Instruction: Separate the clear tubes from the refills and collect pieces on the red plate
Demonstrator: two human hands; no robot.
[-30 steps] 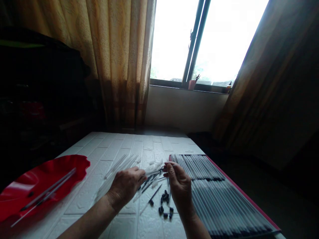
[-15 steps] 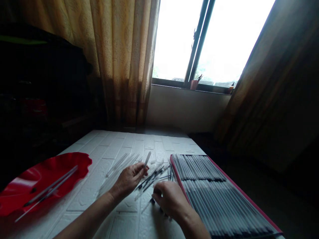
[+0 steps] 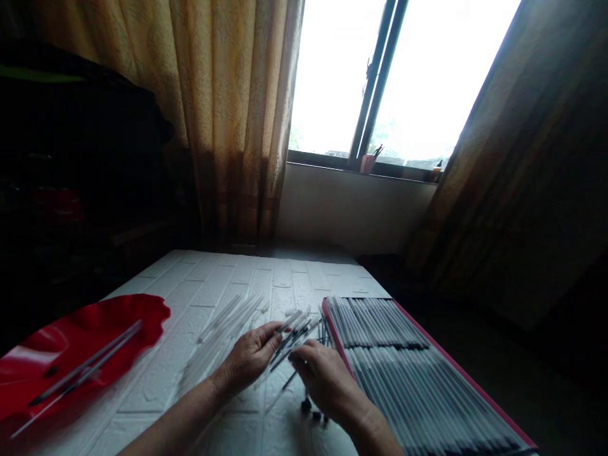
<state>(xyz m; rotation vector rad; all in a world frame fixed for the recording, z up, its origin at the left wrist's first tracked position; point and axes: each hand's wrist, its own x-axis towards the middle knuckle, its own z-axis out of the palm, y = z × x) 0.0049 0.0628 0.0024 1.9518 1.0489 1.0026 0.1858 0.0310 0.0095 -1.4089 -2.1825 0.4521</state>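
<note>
My left hand (image 3: 253,354) is closed on a clear pen barrel (image 3: 291,319), which slants up and to the right from its fingertips. Close beside it, my right hand (image 3: 323,375) has thumb and fingers pinched together; whatever lies between them is too small or hidden to make out. Beyond both hands, thin black refills (image 3: 298,334) lie loose on the white table (image 3: 237,405). Clear empty tubes (image 3: 223,329) are spread left of my left hand. Below my right hand are small black caps (image 3: 306,405), partly in shadow.
A red-edged box (image 3: 334,326) at the right holds two rows of pens (image 3: 422,386). At the left, a wavy red dish (image 3: 152,310) has two pen-like sticks (image 3: 95,364) lying across it. Curtains (image 3: 232,126) and a window stand behind the table.
My left hand has tipped the barrel down from steep to flatter, toward the right hand. My right hand has risen slightly, and the fingertips of both hands are nearer each other.
</note>
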